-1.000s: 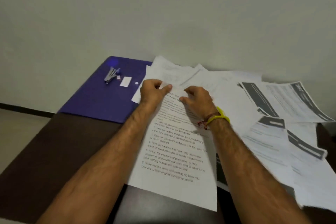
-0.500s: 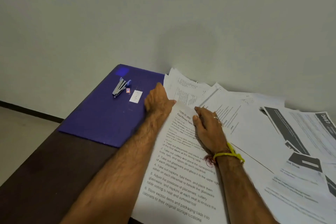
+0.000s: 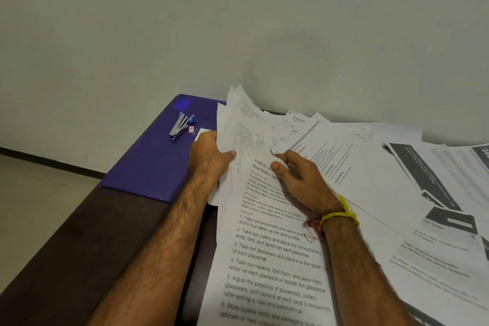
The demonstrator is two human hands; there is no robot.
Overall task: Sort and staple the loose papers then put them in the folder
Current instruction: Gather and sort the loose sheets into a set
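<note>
A printed task sheet (image 3: 275,259) lies on top of a spread of loose papers (image 3: 375,174) on a dark table. My left hand (image 3: 209,160) grips the left edge of a few sheets near their top, thumb over the paper, and those sheets (image 3: 243,114) curl upward. My right hand (image 3: 299,177) rests on the task sheet, its fingers pinching a paper corner near the sheet's top. A purple folder (image 3: 150,167) lies flat at the far left with a small silver and blue stapler (image 3: 181,126) on it.
A small staple box (image 3: 191,129) and a white label (image 3: 202,132) sit on the folder beside the stapler. Black-and-white printed pages (image 3: 428,180) fan out at the right. The wall stands right behind the table (image 3: 79,246), whose left edge drops to the floor.
My view has moved closer and lower. My left hand has shifted to the sheets' left edge and lifted them. My right hand's fingers have gone from lying flat to pinching a corner.
</note>
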